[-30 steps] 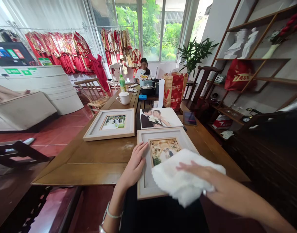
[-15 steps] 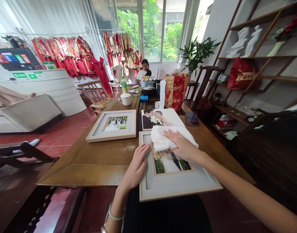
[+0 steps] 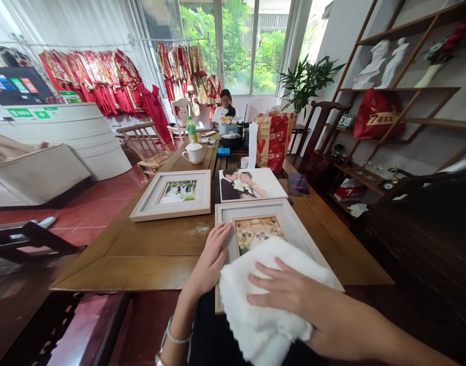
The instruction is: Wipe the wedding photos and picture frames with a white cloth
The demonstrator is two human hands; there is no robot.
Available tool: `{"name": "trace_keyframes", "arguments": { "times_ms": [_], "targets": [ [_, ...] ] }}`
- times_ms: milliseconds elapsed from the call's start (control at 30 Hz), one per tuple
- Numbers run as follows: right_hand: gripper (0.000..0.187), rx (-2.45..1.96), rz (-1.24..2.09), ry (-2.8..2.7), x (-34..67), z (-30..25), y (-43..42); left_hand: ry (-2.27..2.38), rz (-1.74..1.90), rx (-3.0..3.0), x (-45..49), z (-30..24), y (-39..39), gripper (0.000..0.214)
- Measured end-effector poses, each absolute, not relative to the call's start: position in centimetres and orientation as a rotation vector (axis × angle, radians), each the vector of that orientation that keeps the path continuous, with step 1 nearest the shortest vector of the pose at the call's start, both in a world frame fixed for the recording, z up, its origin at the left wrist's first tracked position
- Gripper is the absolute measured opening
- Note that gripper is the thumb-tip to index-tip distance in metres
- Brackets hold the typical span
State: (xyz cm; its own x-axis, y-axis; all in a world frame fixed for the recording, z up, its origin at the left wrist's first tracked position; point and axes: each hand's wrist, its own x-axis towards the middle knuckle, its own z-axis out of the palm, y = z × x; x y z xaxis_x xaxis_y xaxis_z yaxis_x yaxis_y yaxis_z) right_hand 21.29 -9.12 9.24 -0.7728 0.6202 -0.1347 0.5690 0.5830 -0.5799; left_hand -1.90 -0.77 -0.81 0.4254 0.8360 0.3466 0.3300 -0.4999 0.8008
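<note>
A light-wood picture frame with a wide pale mat lies face up at the table's front edge, and a photo shows in its opening. My left hand rests on the frame's left side, fingers stretched out. Spread flat, my right hand presses on a white cloth. This cloth covers the frame's lower part and droops past its near edge. To the left lies a second framed photo. Just behind is an unframed print of a couple.
On the wooden table stand a lidded white cup, a green bottle, a paper bag and a dark tablet-like item. Another person sits at the far end. Shelves line the right side.
My right hand and the white cloth have moved toward me, from the top of the photo down over the frame's near edge. My left hand stays on the frame's left side.
</note>
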Motion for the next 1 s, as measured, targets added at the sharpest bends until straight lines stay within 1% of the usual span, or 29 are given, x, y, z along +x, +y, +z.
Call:
{"name": "trace_keyframes", "arguments": {
  "times_ms": [100, 167, 300, 433, 567, 667, 767, 833, 900, 1000],
  "targets": [
    [0.09, -1.0, 0.93, -2.761, 20.5, 9.3, -9.1, 0.975, 1.004, 2.051, -2.0, -0.9, -0.7, 0.048],
    [0.087, -1.047, 0.942, -2.767, 20.9, 9.6, -9.1, 0.983, 1.006, 2.061, -2.0, -1.0, -0.7, 0.048],
    [0.079, -1.322, 0.907, -2.744, 23.9, 9.9, -9.9, 0.988, 1.009, 2.053, -2.0, -1.0, -0.7, 0.048],
    [0.066, -1.512, 0.689, -2.648, 26.5, 8.8, -10.1, 0.972, 1.003, 2.054, -2.0, -1.0, -0.7, 0.049],
    [0.075, -1.626, 0.476, -2.658, 26.1, 7.3, -7.5, 0.961, 1.017, 2.044, -2.0, -0.9, -0.7, 0.05],
    [0.081, -1.632, 0.289, -2.647, 25.1, 6.0, -4.3, 0.962, 1.008, 2.047, -2.0, -1.0, -0.7, 0.05],
    [0.082, -1.677, 0.075, -2.557, 24.1, 4.9, -2.0, 0.975, 0.991, 2.051, -2.0, -0.9, -0.7, 0.05],
    [0.08, -1.721, -0.002, -2.522, 23.4, 4.5, -1.7, 0.984, 0.982, 2.046, -1.9, -0.8, -0.8, 0.049],
    [0.079, -1.742, 0.016, -2.536, 22.9, 4.7, -2.5, 0.985, 0.978, 2.044, -1.9, -0.7, -0.8, 0.049],
    [0.081, -1.713, 0.193, -2.611, 23.0, 5.5, -5.1, 0.978, 0.981, 2.048, -1.9, -0.7, -0.8, 0.049]
  ]
}}
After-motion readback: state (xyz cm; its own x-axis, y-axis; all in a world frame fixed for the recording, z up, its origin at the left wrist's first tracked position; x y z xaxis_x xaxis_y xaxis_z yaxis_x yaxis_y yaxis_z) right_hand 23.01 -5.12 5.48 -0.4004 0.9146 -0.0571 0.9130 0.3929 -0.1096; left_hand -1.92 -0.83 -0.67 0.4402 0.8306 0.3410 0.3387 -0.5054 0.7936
